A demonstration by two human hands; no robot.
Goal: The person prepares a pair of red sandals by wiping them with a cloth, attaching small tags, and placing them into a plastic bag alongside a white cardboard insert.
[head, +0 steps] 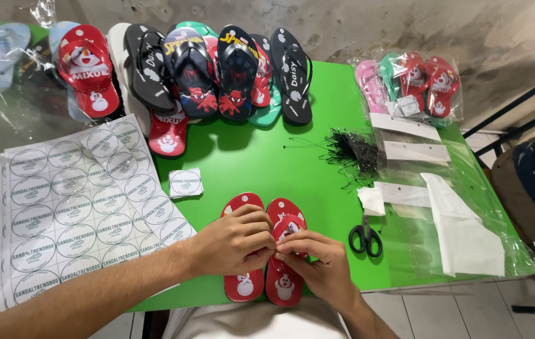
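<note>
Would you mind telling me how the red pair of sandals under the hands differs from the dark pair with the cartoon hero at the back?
The red pair lies flat near the table's front edge, under the left hand and right hand; the dark pair sits propped in the back row, untouched. The red pair shows a white cartoon figure, the dark pair a red one. Both are flip-flops.

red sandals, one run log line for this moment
left hand on red sandals | right hand pinching strap | scissors beside | green table
</note>
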